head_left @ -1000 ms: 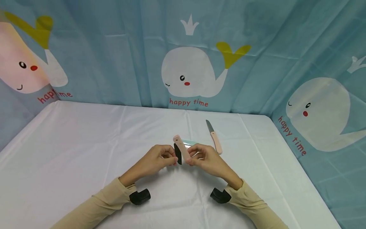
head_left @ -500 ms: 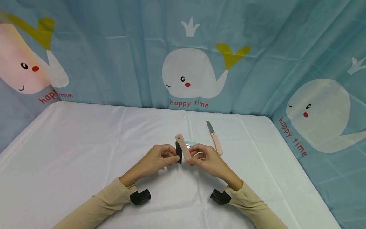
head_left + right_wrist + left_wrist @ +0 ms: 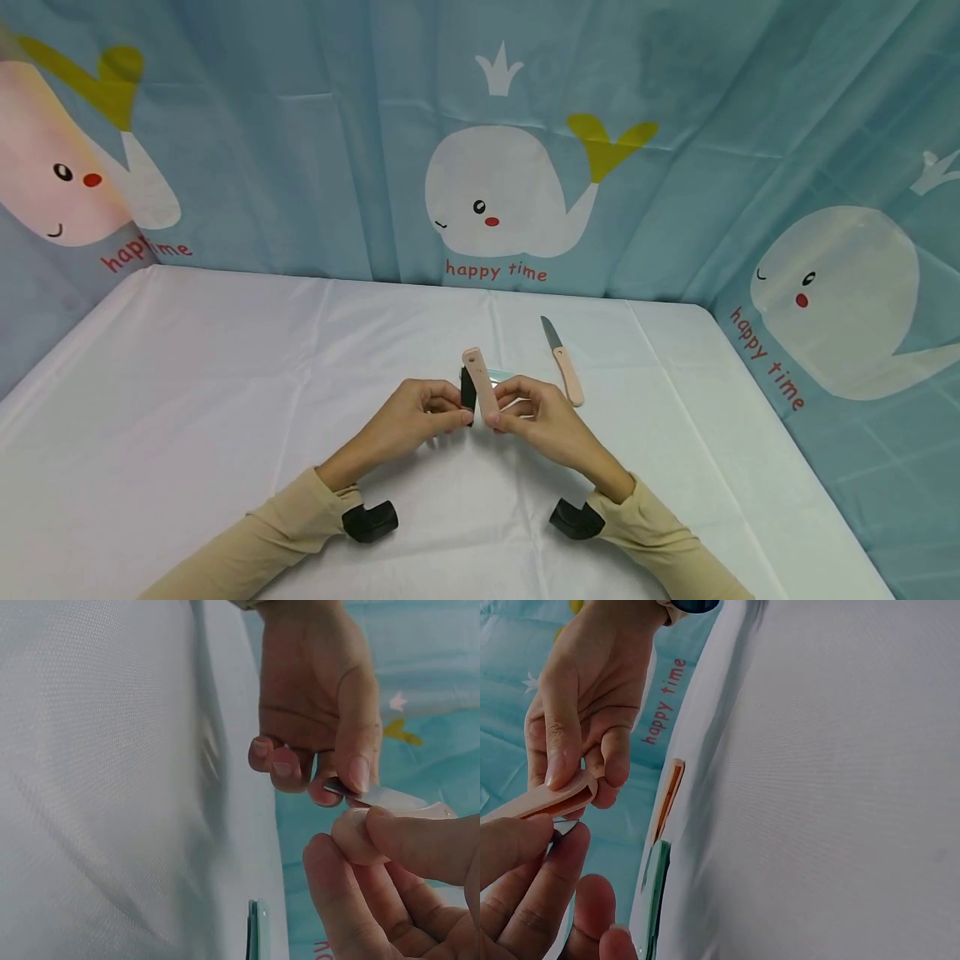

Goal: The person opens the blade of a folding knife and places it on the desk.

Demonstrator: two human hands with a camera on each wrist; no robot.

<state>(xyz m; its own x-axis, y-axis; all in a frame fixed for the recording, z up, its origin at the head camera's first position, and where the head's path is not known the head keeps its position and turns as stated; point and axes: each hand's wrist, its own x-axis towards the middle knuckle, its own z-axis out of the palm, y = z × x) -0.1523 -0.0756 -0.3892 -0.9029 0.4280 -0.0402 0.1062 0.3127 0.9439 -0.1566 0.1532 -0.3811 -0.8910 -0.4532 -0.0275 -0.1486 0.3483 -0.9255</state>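
My right hand (image 3: 546, 417) pinches the pale pink handle (image 3: 482, 385) of a folding knife above the table, the handle's holed end up. The knife's blade (image 3: 467, 396), dark in the head view, is partly folded out, and my left hand (image 3: 420, 412) pinches it between thumb and fingers. In the right wrist view the blade (image 3: 394, 799) looks bright, lying at a narrow angle to the handle. The left wrist view shows the handle's open slot (image 3: 574, 799); much of the blade is hidden there by fingers.
A second pink-handled knife (image 3: 567, 375) lies unfolded on the white-covered table (image 3: 225, 375), beyond my right hand. A slim teal thing (image 3: 656, 892), partly hidden in the head view, lies behind the held knife. A blue whale-print curtain (image 3: 337, 167) stands behind the table.
The held knife's upper end has shifted slightly right and up, and the blade stands more upright. Both hands keep their hold almost in place.
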